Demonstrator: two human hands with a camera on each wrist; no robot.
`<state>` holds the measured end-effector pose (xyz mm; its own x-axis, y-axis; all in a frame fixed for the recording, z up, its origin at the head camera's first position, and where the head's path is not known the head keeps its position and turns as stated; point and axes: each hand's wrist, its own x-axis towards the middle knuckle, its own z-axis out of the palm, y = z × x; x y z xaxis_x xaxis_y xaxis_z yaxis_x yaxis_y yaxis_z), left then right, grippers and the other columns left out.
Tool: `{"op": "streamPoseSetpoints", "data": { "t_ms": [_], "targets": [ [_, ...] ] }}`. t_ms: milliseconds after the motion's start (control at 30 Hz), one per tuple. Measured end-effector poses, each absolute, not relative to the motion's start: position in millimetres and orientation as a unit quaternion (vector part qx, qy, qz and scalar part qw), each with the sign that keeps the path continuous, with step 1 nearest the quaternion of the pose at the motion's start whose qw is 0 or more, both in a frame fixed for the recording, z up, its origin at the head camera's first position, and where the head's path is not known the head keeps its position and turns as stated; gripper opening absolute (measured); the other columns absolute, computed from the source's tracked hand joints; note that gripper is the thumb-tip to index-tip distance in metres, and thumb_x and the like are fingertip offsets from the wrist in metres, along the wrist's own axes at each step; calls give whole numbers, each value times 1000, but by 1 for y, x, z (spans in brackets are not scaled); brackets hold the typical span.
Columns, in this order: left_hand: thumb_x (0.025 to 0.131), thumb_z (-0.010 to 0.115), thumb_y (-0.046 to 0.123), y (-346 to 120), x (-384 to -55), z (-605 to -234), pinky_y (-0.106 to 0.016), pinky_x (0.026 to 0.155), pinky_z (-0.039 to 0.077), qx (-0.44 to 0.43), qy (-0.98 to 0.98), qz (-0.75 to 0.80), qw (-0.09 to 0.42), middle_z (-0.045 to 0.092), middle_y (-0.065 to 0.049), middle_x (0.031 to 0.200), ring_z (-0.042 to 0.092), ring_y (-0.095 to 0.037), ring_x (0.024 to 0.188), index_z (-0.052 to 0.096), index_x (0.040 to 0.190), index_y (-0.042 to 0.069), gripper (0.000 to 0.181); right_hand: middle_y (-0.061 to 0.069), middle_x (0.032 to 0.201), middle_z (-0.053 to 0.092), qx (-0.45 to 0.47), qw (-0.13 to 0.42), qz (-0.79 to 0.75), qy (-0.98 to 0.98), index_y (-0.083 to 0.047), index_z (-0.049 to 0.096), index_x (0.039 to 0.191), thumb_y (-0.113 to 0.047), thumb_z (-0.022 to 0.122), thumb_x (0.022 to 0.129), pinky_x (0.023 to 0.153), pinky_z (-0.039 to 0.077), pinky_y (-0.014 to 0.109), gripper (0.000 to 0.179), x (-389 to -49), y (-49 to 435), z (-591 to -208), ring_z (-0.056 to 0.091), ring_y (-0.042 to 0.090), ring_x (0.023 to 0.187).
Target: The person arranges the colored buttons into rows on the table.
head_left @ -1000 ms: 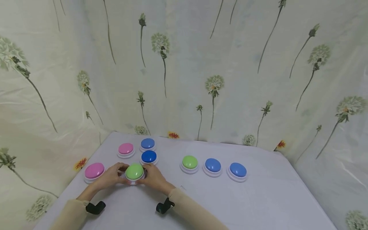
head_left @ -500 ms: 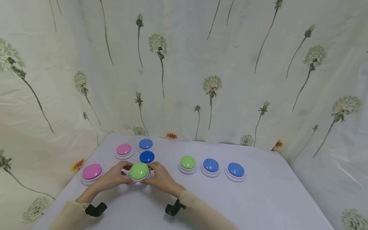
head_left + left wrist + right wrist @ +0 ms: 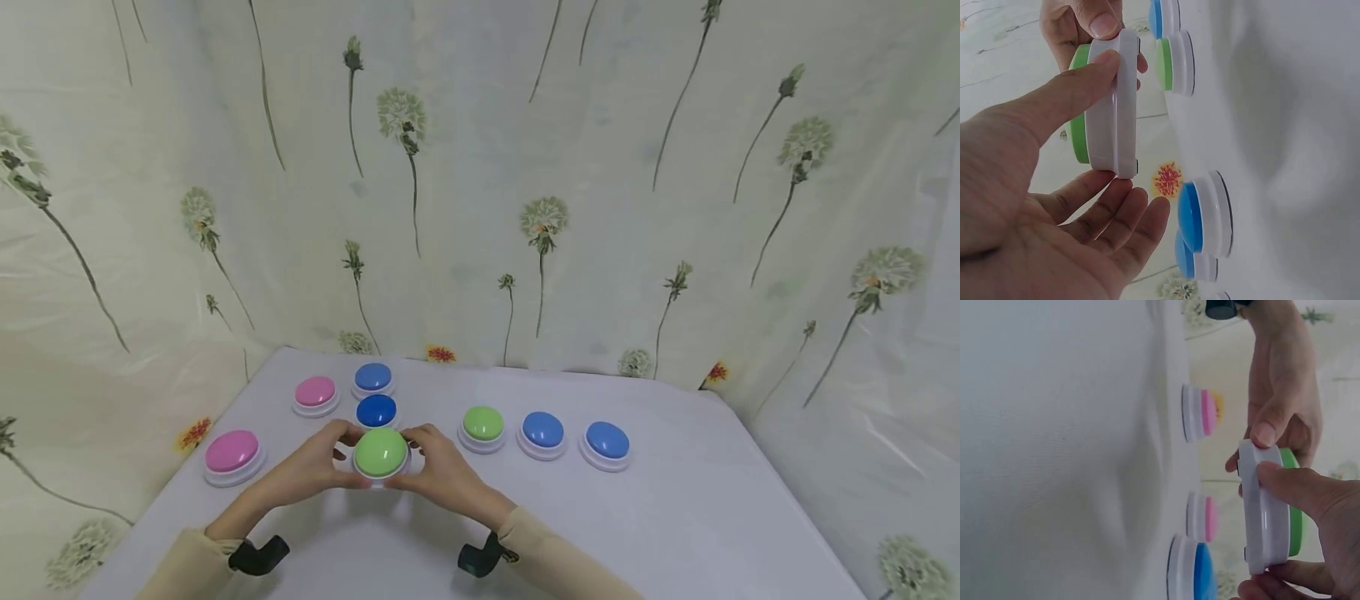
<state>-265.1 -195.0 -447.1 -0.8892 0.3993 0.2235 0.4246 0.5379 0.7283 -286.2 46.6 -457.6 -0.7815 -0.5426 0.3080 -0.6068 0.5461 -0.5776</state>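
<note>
A round push button with a green dome (image 3: 380, 452) and a white base is held between both hands. My left hand (image 3: 311, 467) grips its left side, with the thumb on the near side of the base and fingers at the far side. The right hand (image 3: 450, 475) pinches the opposite side in the same way. In the left wrist view the button's white base (image 3: 1125, 119) is clear of the table, its small feet showing. A dark blue button (image 3: 377, 409) stands just beyond it, its base partly covered by the held button and fingers.
On the white table (image 3: 675, 517) stand two pink buttons, one near (image 3: 232, 451) and one far (image 3: 315, 391), at left. A blue button (image 3: 372, 377) is at the back. To the right, a green button (image 3: 483, 424) and two blue buttons (image 3: 543, 429) form a row. Flowered cloth (image 3: 465, 167) hangs behind.
Both hands have carried the green button to the right and it looks larger, raised from the table. The head view has turned slightly right. The other buttons keep their places.
</note>
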Motion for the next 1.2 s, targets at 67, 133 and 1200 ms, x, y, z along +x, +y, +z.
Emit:
{"op": "streamPoseSetpoints", "data": {
  "t_ms": [67, 133, 1200],
  "targets": [
    [72, 84, 34, -191, -264, -445, -46, 90, 51, -235, -876, -420, 14, 59, -7, 118, 53, -24, 109, 51, 125, 5, 69, 0, 120, 58, 324, 41, 347, -879, -14, 56, 130, -47, 78, 76, 91, 52, 30, 67, -284, 52, -455, 58, 16, 108],
    [72, 84, 34, -185, -262, -444, -44, 90, 51, -236, -876, -421, 9, 59, -5, 118, 54, -23, 109, 50, 124, 6, 68, 0, 120, 58, 322, 37, 348, -879, -14, 56, 131, -48, 78, 76, 92, 53, 33, 68, -281, 58, -452, 58, 17, 109],
    [66, 88, 36, -1, -251, -441, -24, 86, 48, -334, -851, -400, -64, 54, 7, 111, 50, -6, 99, 56, 115, 14, 63, -10, 113, 60, 145, 81, 361, -918, -22, 61, 119, -50, 84, 66, 72, 50, 23, 64, -203, 232, -454, 57, 13, 98]
  ]
}}
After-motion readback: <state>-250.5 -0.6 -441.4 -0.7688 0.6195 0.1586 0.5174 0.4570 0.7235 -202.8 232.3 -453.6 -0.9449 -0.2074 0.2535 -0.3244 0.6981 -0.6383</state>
